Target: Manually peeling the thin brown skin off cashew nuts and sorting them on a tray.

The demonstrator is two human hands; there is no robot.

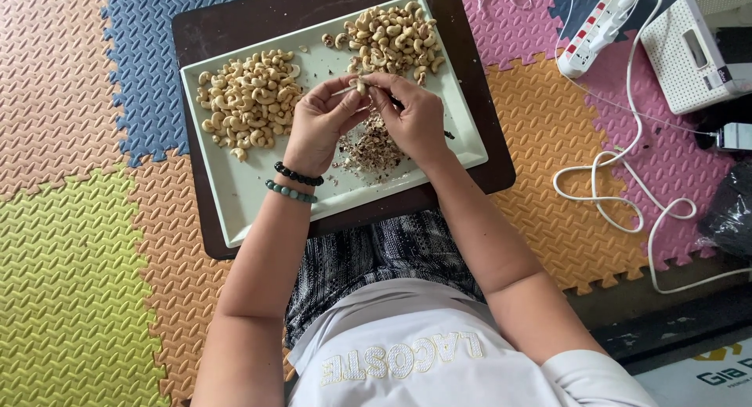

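I'm mid-peel on one cashew (361,84), pinched between both hands just above the middle of the pale tray (235,211). My left hand (319,125) has its grip closed on the nut; my right hand (415,117) is closed too, apparently on a thin pick whose tip pokes out toward the left. Skins (368,150) lie heaped right below. Peeled nuts (247,101) sit in the tray's upper left, the other pile (392,39) at upper right. Next, I judge, calls for stripping the remaining skin cleanly without snapping the kernel.
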